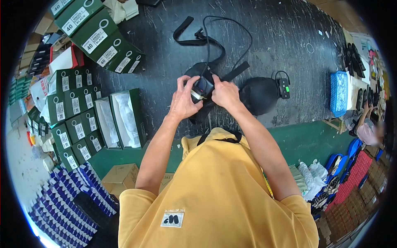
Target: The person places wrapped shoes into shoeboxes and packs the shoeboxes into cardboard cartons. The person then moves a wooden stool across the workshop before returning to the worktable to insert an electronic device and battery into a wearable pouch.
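A small dark box-shaped device [203,86] with a pale strip at its lower edge sits among black fabric and straps on the table. My left hand [185,98] is closed around its left side, thumb low and fingers at the top. Against the right side, my right hand [225,91] has its index finger pressed near the upper corner; its other fingers are curled and partly hidden. A thin black cable [250,36] loops up from the device. Black straps [192,42] trail beyond it. Right of my hands lies a black cap [259,96] with a small green-lit unit [285,89] attached.
Green shoe boxes [78,105] are stacked at the left, beside an open box [126,118] with white wrapping. More boxes [95,37] stand at the far left. A blue basket [339,94] is on the right edge of the dark table [289,45]. Another person [370,128] is far right.
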